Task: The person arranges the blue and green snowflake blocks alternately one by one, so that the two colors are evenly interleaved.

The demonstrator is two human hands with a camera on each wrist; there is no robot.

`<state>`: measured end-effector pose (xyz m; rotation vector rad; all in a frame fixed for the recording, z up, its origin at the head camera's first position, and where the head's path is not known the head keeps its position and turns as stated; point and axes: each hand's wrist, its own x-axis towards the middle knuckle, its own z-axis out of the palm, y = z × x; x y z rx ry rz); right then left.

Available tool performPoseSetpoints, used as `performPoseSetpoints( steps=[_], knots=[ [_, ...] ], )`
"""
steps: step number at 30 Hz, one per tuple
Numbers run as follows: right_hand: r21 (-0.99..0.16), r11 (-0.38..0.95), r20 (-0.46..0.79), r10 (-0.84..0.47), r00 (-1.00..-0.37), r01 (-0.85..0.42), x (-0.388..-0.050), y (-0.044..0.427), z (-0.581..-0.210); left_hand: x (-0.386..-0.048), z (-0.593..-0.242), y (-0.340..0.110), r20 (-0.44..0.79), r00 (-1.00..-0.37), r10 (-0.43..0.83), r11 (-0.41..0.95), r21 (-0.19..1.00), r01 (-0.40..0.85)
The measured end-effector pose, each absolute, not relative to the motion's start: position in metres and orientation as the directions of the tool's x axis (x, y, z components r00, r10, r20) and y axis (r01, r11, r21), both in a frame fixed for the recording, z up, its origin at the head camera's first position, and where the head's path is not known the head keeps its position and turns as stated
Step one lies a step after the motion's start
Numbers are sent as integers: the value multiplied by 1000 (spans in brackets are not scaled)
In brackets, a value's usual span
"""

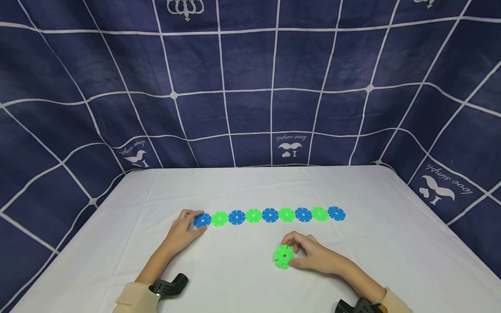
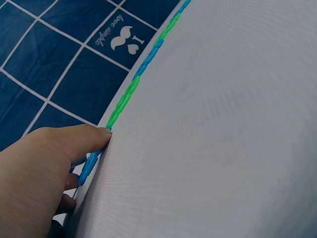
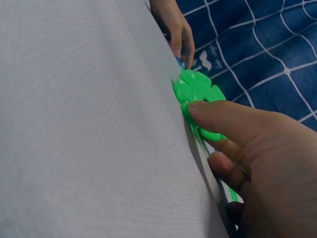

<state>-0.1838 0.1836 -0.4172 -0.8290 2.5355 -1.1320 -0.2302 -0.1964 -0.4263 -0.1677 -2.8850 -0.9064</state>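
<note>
A row of notched, flower-shaped plastic discs, alternating blue and green, lies across the white table. At its left end, the thumb and a finger of my left hand grip a blue disc by its edges, flat on the cloth. In the left wrist view the thumb covers part of that blue disc. My right hand pinches a green disc between thumb and fingers, on the near side of the row. The right wrist view shows this green disc tilted, its lower part behind the thumb.
The neighbouring discs in the row include a green disc, and a blue disc forms the right end. White cloth covers the table. A dark blue curtain with white grid lines surrounds its back and sides.
</note>
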Motion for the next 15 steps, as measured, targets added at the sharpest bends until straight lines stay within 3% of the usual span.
performPoseSetpoints(
  steps=[15],
  knots=[
    [-859, 406, -51, -672, -739, -310, -189, 190, -407, -230, -425, -196, 136, -988, 71, 813, 566, 136]
  ],
)
